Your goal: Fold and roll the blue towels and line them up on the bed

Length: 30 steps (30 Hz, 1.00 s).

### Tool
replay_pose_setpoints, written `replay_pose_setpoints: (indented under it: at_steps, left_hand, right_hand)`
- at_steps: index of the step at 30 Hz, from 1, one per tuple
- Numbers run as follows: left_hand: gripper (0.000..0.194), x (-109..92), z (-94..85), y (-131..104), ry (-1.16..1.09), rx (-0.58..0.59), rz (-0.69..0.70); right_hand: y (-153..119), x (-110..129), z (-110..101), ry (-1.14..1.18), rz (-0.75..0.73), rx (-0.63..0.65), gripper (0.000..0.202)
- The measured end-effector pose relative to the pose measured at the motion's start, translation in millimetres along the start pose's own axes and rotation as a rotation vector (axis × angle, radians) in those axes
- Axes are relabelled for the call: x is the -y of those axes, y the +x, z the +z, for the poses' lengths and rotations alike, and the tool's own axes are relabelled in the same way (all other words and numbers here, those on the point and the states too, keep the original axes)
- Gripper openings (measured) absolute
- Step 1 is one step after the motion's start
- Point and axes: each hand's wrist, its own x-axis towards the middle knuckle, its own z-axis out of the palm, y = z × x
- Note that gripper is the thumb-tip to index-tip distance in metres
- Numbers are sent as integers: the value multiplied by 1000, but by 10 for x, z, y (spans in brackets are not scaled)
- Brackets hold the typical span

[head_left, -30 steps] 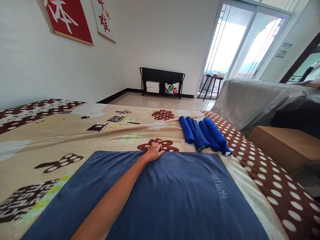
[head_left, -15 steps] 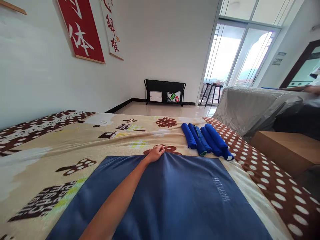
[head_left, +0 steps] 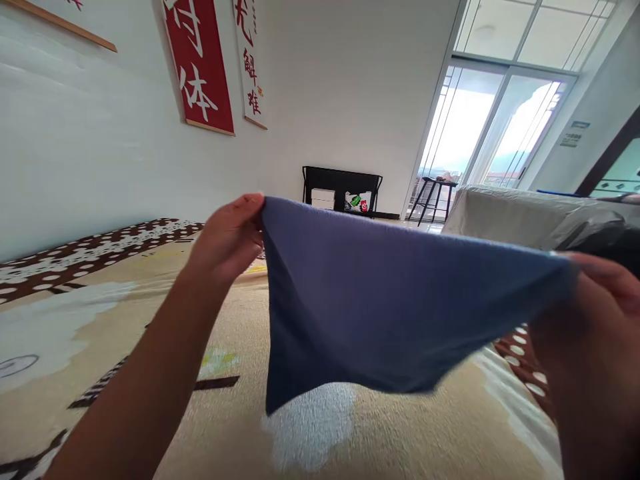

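Note:
A rectangular blue cloth (head_left: 360, 293) hangs in the air above the bed, stretched between my two hands. My left hand (head_left: 233, 233) pinches its upper left corner between thumb and fingers. At the upper right corner my right hand (head_left: 595, 320) grips the cloth; this hand is blurred and partly cut off by the frame's edge. The cloth's top edge slopes down to the right, and its lower part droops in loose folds with one corner pointing down at the left. Its body hides part of the bed behind it.
A patterned blanket (head_left: 240, 433) covers the bed below. Beyond it stand a black rack (head_left: 343, 180) by the wall, a dark stool (head_left: 433, 197) near the glass door, and a plastic-covered piece of furniture (head_left: 510, 210) at the right. Calligraphy scrolls (head_left: 203, 60) hang on the wall.
The blue cloth lay spread flat on the bed with one hand on its far edge; now both hands hold it up by its corners. The rolled blue bundles are out of sight.

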Motion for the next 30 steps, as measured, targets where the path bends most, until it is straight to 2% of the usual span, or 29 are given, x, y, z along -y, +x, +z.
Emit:
replay_pose_setpoints:
  at_steps: [2, 5, 7, 10, 13, 15, 18, 21, 23, 25, 27, 30]
  left_hand:
    - [14, -210, -9, -64, -22, -33, 46]
    - [15, -310, -84, -97, -7, -72, 71]
    - [19, -251, -184, -60, 12, -103, 58]
    - [22, -41, -387, 64, 31, -167, 12]
    - [25, 180, -575, 248, 43, -214, -52]
    - [28, 251, -647, 392, 50, -221, -76]
    - [31, 191, -662, 567, 60, -209, -37]
    - [34, 22, -637, 561, 85, -187, 80]
    - [38, -56, -653, 387, 122, -188, 161]
    - [38, -44, -720, 54, 174, -206, 189]
    - [34, 85, -842, -422, 241, -217, 125]
    - [27, 469, -1107, -1267, 443, -195, -112]
  right_hand:
    - [378, 27, 184, 203, 56, -17, 9]
    - [693, -77, 411, 323, 196, 107, 13]
    - [766, -267, 543, 286, 257, 187, 12]
    - [793, -655, 746, 244, 350, 325, 29]
    - [848, -1005, 969, 217, 417, 438, 40]
    - [928, -1144, 1114, 208, 417, 475, 43]
    - [1068, -1155, 1275, 228, 359, 468, 46]
    - [1125, -984, 1292, 286, 253, 410, 47]
    - [1050, -870, 1189, 298, 179, 404, 45]
    - [841, -843, 984, 227, 138, 433, 44]
    - [479, -946, 696, 49, 117, 484, 37]
    - [-288, -1267, 194, -277, 154, 621, 27]
